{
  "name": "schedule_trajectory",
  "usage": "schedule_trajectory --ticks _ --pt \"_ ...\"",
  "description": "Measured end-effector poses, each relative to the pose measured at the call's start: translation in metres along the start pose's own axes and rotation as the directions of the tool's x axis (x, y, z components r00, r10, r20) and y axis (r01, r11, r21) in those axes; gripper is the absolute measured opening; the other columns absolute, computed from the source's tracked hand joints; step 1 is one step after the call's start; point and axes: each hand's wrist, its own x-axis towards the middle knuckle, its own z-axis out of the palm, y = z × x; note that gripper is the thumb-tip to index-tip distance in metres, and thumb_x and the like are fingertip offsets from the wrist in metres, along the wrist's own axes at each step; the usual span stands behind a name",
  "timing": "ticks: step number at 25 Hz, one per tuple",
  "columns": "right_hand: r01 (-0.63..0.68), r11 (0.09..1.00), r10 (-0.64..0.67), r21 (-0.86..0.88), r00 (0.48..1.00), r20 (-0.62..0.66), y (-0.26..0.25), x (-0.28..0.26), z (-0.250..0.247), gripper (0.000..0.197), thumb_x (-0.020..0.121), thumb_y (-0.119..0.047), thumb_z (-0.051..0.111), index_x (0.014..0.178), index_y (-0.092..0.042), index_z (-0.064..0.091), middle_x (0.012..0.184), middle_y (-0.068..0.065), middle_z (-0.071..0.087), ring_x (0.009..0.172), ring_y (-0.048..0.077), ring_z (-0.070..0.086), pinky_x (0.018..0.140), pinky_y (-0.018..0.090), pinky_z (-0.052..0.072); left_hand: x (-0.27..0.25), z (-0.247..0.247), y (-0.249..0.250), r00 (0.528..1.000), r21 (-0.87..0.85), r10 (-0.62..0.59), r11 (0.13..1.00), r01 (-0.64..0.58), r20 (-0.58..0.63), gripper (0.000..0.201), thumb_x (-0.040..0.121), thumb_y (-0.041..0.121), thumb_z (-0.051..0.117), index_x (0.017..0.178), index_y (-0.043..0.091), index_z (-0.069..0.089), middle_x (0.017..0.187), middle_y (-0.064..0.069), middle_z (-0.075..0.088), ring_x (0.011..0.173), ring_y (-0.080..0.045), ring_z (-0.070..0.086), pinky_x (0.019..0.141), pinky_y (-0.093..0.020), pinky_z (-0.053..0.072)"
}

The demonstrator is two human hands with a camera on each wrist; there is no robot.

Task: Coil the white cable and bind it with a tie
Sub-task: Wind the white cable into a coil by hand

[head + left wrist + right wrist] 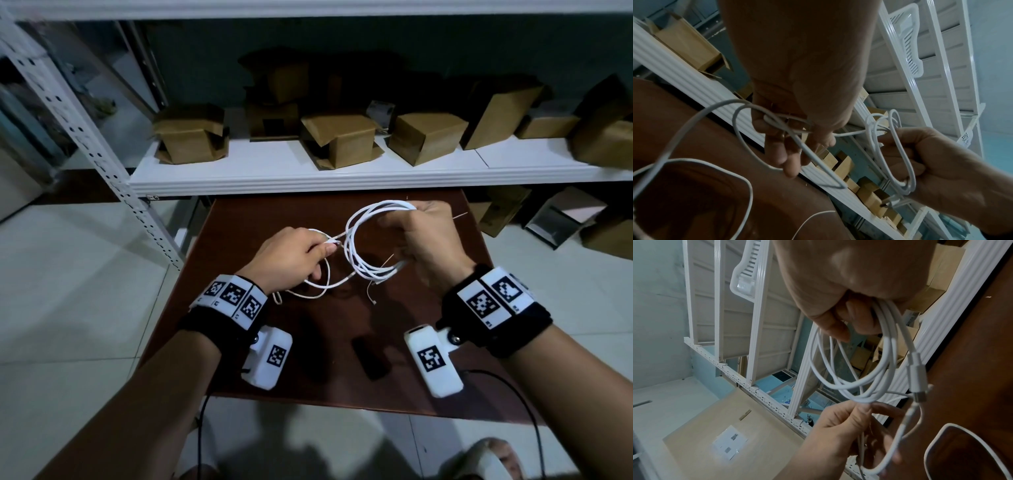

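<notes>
Presently: white cable point(356, 236), several loops gathered in right hand point(424, 236) grip at 1 o'clock above tabletop point(445, 359); left hand point(291, 257) pinches the strand at 10 o'clock, slack trailing at 6 o'clock. Coiling seemingly partway; binding outstanding, tie not identifiable. Readable writing: none; wristbands carry coded squares only

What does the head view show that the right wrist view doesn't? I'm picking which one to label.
Only the head view: both marker wristbands, the brown table whole, loose cable trailing on it. Only the right wrist view: the cable's metal-tipped connector close up. Both: the right hand gripping the white cable coil, the left hand pinching its free strand.
</notes>
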Motion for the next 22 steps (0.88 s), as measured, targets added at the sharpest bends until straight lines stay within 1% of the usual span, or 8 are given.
schedule_trajectory --ticks 3,5,8,11,13,15,19,22 --pt "0.002 1.000 -0.002 0.011 1.000 -0.003 -0.001 0.001 -0.002 0.015 0.082 0.006 0.067 0.074 -0.004 0.073 0.047 -0.005 0.040 0.035 0.006 0.028 0.042 0.019 0.022 0.000 -0.003 0.004 0.995 -0.107 -0.054 0.993 0.045 -0.088 0.041 0.102 0.059 0.053 0.074 0.037 0.074 0.053 0.005 0.062 0.047 -0.006 0.052 0.060 -0.033 0.043" --pt "0.003 1.000 -0.003 0.005 1.000 0.004 0.000 0.001 -0.002 0.015 0.083 0.007 0.066 0.075 -0.004 0.073 0.043 -0.009 0.038 0.034 0.006 0.027 0.040 0.018 0.022 -0.002 -0.005 0.005 0.986 -0.102 -0.080 0.993 0.065 -0.144 0.039 0.096 0.063 0.061 0.079 0.034 0.079 0.048 0.006 0.056 0.047 -0.007 0.051 0.060 -0.033 0.044" --pt "-0.004 0.999 0.005 -0.034 1.000 0.025 0.004 -0.003 0.002 0.012 0.082 0.006 0.066 0.079 0.001 0.075 0.041 -0.010 0.038 0.035 0.008 0.028 0.040 0.019 0.023 -0.005 -0.007 0.005 0.982 -0.028 -0.050 0.999 0.046 -0.181 0.022 0.092 0.058 0.068 0.093 0.039 0.078 0.055 0.011 0.068 0.057 0.001 0.063 0.071 -0.030 0.055" --pt "0.008 1.000 -0.007 -0.027 1.000 0.028 0.006 -0.004 0.004 0.024 0.081 0.005 0.066 0.063 -0.011 0.071 0.046 -0.007 0.041 0.036 0.008 0.030 0.041 0.020 0.024 -0.005 -0.008 0.005 0.981 0.063 -0.044 0.996 0.057 -0.191 0.014 0.094 0.045 0.065 0.097 0.039 0.077 0.059 0.017 0.071 0.066 0.005 0.065 0.079 -0.029 0.055" --pt "0.038 0.999 -0.038 -0.004 0.999 -0.023 0.001 0.000 0.000 0.010 0.081 0.004 0.067 0.075 0.000 0.074 0.054 0.003 0.052 0.037 0.011 0.036 0.041 0.020 0.027 -0.003 -0.006 0.000 0.983 0.128 -0.097 0.985 0.118 -0.159 0.018 0.096 0.041 0.060 0.091 0.034 0.076 0.061 0.016 0.072 0.078 -0.003 0.069 0.080 -0.031 0.054" --pt "0.060 0.998 -0.057 0.033 0.994 -0.098 -0.004 0.004 -0.007 0.008 0.080 0.004 0.069 0.085 0.009 0.074 0.067 0.015 0.063 0.039 0.014 0.044 0.040 0.020 0.030 -0.002 -0.003 -0.009 0.980 0.177 -0.152 0.969 0.173 -0.126 0.019 0.096 0.038 0.059 0.088 0.031 0.075 0.068 0.011 0.074 0.086 -0.012 0.071 0.082 -0.034 0.056" --pt "0.082 0.994 -0.070 0.071 0.985 -0.155 -0.007 0.007 -0.012 0.010 0.080 0.006 0.068 0.079 0.001 0.076 0.064 0.011 0.068 0.037 0.010 0.051 0.040 0.020 0.033 0.001 0.004 -0.021 0.972 0.237 -0.177 0.949 0.210 -0.154 0.009 0.094 0.032 0.060 0.099 0.030 0.067 0.091 0.005 0.073 0.098 -0.026 0.068 0.082 -0.036 0.052" --pt "0.106 0.992 -0.092 0.073 0.981 -0.170 -0.006 0.007 -0.011 0.010 0.077 0.003 0.069 0.075 -0.003 0.077 0.065 0.012 0.070 0.045 0.017 0.056 0.042 0.021 0.036 0.004 0.004 -0.029 0.969 0.207 -0.185 0.954 0.217 -0.162 0.021 0.094 0.026 0.064 0.113 0.027 0.057 0.094 0.003 0.071 0.100 -0.028 0.067 0.082 -0.039 0.051"
